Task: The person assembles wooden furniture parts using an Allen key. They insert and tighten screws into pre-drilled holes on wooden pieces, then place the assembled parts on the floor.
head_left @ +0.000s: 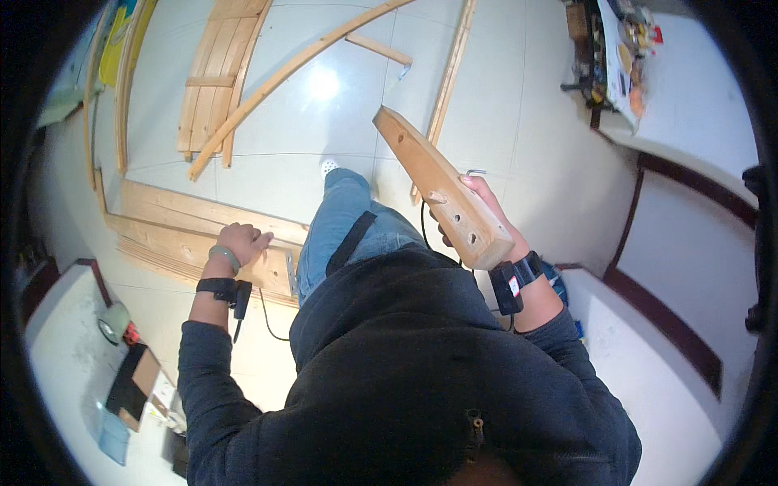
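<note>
In my right hand (488, 202) is a thick, tapered wooden leg (442, 185), tilted with its narrow end pointing away. Several drilled holes show near its blunt near end. By my right thumb a thin bent hex key (476, 171) sticks out, held against the leg. My left hand (241, 241) lies over the edge of a wooden board (178, 243) beside my left leg, thumb stretched to the right, the other fingers curled and partly hidden. A metal plate (291, 271) is fixed at that board's near right end.
A slatted wooden panel (215, 89) lies on the floor ahead, with a long rail (292, 73) slanting across it. Another long rail (450, 81) lies farther right. Upright wooden pieces (123, 89) stand at the far left. A cluttered white table (620, 65) is at the far right.
</note>
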A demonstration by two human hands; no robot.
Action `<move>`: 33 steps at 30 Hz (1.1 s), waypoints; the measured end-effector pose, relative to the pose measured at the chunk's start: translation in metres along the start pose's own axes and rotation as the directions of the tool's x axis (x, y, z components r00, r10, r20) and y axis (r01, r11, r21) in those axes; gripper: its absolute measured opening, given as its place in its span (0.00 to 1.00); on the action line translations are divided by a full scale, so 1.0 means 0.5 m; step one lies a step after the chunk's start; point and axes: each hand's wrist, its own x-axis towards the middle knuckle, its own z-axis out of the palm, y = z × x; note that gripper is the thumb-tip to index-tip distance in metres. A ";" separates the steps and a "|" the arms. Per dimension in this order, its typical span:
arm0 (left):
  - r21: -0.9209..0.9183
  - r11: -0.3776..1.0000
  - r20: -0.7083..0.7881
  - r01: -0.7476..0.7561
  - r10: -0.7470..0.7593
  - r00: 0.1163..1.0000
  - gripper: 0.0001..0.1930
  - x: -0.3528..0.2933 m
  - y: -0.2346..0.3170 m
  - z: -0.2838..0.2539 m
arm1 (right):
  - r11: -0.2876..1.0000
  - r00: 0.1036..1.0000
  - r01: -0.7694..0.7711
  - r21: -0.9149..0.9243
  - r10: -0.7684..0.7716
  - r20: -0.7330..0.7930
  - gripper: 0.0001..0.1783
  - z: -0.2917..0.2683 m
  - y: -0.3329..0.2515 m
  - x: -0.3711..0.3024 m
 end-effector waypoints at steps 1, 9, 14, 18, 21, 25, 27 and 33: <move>0.012 1.000 0.056 -0.025 0.024 0.998 0.29 -0.013 0.003 0.003 | 0.999 1.000 0.010 -0.053 -0.010 -0.006 0.40 0.003 -0.003 -0.003; 0.079 0.986 0.038 -0.148 0.145 0.989 0.31 -0.167 0.048 0.233 | 0.956 0.998 0.008 -0.294 0.010 0.059 0.37 0.036 -0.003 -0.028; 0.103 0.990 0.022 0.092 -0.094 0.995 0.26 -0.204 0.142 0.423 | 0.903 0.962 -0.100 -0.418 0.195 0.193 0.32 0.055 0.017 -0.022; -0.038 0.942 0.160 0.333 -0.323 0.933 0.16 -0.267 0.257 0.621 | 0.783 0.964 -0.204 -0.587 0.264 0.018 0.32 0.053 0.069 -0.033; -0.109 0.894 0.034 0.436 -0.435 0.900 0.12 -0.258 0.320 0.764 | 0.675 0.946 -0.152 -0.722 0.310 0.091 0.33 0.042 0.107 -0.045; -0.216 0.835 0.031 0.506 -0.512 0.858 0.15 -0.235 0.407 0.975 | 0.581 0.903 -0.249 -0.775 0.429 0.031 0.34 0.007 0.190 -0.059; -0.332 0.797 0.067 0.504 -0.513 0.856 0.15 -0.190 0.433 1.046 | 0.523 0.907 -0.264 -0.811 0.421 -0.023 0.34 -0.009 0.225 -0.047; -0.368 0.801 0.209 0.473 -0.424 0.881 0.12 -0.074 0.452 1.194 | 0.391 0.901 -0.360 -0.847 0.382 -0.207 0.33 -0.023 0.303 0.052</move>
